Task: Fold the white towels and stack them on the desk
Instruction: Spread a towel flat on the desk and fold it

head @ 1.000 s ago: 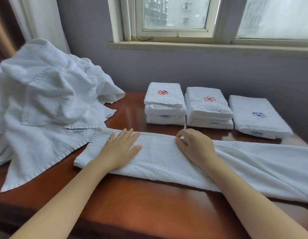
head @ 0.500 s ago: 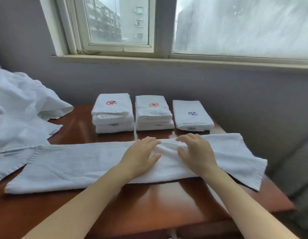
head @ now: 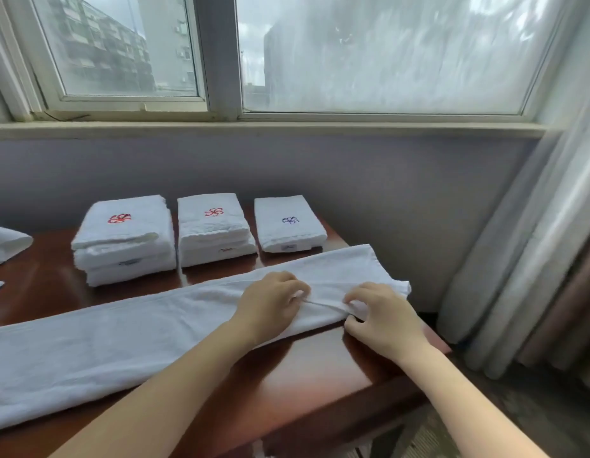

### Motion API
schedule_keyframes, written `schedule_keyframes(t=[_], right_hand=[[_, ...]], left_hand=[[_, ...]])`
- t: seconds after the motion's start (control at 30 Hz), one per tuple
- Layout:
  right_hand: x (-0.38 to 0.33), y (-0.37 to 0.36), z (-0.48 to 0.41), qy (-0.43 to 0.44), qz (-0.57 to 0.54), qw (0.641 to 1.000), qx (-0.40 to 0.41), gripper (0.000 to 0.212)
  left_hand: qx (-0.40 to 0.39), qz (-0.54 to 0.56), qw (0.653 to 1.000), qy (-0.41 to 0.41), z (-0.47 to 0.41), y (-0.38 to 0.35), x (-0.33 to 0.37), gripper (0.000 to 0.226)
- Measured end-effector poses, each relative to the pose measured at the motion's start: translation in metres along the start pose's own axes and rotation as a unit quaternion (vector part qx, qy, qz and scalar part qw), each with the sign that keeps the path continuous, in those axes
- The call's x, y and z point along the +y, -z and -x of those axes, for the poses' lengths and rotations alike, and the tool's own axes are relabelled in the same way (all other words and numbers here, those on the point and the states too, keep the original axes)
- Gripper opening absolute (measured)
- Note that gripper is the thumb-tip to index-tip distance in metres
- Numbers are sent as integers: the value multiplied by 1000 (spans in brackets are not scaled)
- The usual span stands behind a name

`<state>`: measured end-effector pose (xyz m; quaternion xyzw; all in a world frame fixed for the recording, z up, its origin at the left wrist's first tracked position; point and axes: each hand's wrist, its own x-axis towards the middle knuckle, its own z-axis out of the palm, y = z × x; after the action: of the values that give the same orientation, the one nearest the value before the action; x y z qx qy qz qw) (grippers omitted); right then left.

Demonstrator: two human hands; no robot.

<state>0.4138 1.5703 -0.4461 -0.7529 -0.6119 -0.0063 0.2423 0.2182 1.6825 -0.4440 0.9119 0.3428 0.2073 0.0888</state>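
Observation:
A long white towel [head: 121, 338], folded into a narrow strip, lies across the brown desk [head: 306, 375] from the left edge to its right end. My left hand [head: 270, 305] and my right hand [head: 382, 319] both sit near that right end, and each pinches the towel's edge there with curled fingers. Behind the strip stand three lots of folded towels: a left stack [head: 125, 239] and a middle stack [head: 214, 229], both with red emblems, and a single folded towel [head: 288, 224] with a purple emblem.
Part of the unfolded white towel pile [head: 6, 242] shows at the left edge. The grey wall and window sill [head: 287, 128] run behind the desk. Curtains [head: 534, 259] hang to the right, just past the desk's right edge.
My view has swung right. Both hands slid rightward along the strip from its left part to its right end, and the fingers went from lying flat to pinching the edge.

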Motion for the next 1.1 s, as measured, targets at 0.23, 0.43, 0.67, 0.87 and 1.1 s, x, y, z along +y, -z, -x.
schedule_keyframes(t=[0.23, 0.43, 0.67, 0.87, 1.1], right_hand=[[10, 4, -18, -49, 21, 996, 73, 25], [12, 18, -57, -53, -66, 978, 189, 27], [24, 6, -109, -83, -63, 978, 182, 39], [41, -21, -118, -89, -20, 987, 134, 45], [16, -36, -108, 41, -32, 994, 98, 43]], left_hand=[[17, -13, 1000, 23, -11, -5, 3, 24], [68, -4, 996, 50, -33, -6, -1, 16], [65, -4, 995, 72, -65, -16, -14, 16], [77, -6, 994, 71, -69, -29, -20, 27], [133, -16, 991, 1, -67, -31, -20, 12]])
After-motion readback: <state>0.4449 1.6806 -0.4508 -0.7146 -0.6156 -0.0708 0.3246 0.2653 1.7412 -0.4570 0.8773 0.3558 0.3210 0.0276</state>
